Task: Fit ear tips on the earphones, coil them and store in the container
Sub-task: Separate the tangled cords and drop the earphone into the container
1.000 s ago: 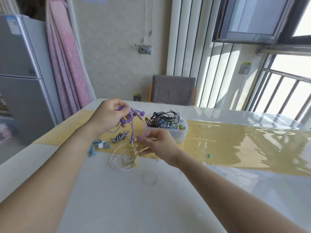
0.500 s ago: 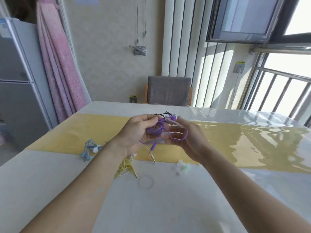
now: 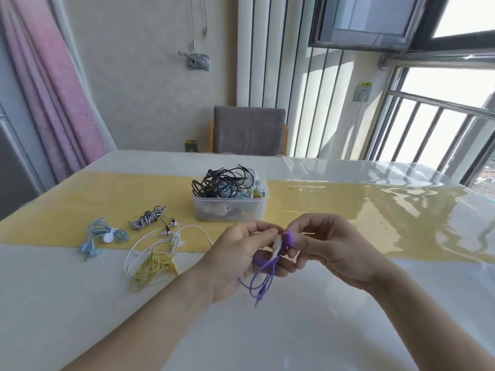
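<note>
Her left hand point(image 3: 235, 259) grips the purple earphones point(image 3: 263, 274) (cord dangling); right hand point(image 3: 329, 250) pinches the bud at her left fingertips.

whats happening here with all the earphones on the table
A person is working on a purple wired earphone set above the white table. The left hand grips its bundled cord, while the right hand pinches the earbud end, apparently fitting a tip. A clear plastic container further back already holds a tangle of dark cables. Light blue, black-and-white striped, white and yellow earphones lie loose on the table to the left, not yet stored.
</note>
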Demonstrator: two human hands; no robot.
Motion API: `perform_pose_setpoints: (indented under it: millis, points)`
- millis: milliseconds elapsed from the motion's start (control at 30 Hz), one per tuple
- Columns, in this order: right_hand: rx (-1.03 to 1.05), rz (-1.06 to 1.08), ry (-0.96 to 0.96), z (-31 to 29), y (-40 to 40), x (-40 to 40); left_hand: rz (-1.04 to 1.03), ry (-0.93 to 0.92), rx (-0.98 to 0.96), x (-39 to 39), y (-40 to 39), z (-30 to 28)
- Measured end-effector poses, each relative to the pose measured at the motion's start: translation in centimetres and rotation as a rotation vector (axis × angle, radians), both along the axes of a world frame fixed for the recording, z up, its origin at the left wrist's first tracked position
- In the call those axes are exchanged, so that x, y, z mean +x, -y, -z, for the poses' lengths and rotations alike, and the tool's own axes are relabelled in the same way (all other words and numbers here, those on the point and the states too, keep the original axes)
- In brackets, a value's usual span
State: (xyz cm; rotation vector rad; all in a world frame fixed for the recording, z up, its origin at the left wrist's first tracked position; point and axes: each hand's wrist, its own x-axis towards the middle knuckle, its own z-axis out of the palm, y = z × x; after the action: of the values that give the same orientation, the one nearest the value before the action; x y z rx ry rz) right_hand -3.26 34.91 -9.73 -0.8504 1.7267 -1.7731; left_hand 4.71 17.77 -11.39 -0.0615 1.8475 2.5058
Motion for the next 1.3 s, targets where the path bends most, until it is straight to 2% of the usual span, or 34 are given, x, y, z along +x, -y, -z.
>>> perform_pose_setpoints:
  millis: [100, 267, 500, 633, 833, 967, 1300]
  points:
    - [-0.034, 0.062, 0.041, 0.8, 0.0, 0.7, 0.002, 0.024, 0.011, 0.4, -0.3, 0.5]
    - [-0.083, 0.192, 0.236, 1.3, 0.2, 1.0, 0.028, 0.041, 0.104, 0.3, -0.6, 0.7]
    - [-0.104, -0.005, 0.333, 0.2, -0.8, 1.0, -0.154, -0.036, 0.012, 0.7, -1.3, 0.2]
    - [-0.094, -0.043, 0.362, 0.2, -1.4, 0.6, -0.108, -0.003, -0.007, 0.7, -0.8, 0.1]
    - [0.094, -0.002, 0.138, 0.2, -1.2, 1.1, -0.069, -0.06, -0.319, 1.1, -0.4, 0.3]
    - [0.1, 0.081, 0.143, -0.2, -1.1, 1.4, -0.028, -0.066, -0.421, 1.4, -0.1, -0.2]
    - [0.065, 0.248, -0.241, 1.3, 0.3, 2.3, -0.182, 0.031, -0.366, 0.9, 0.5, -0.3]
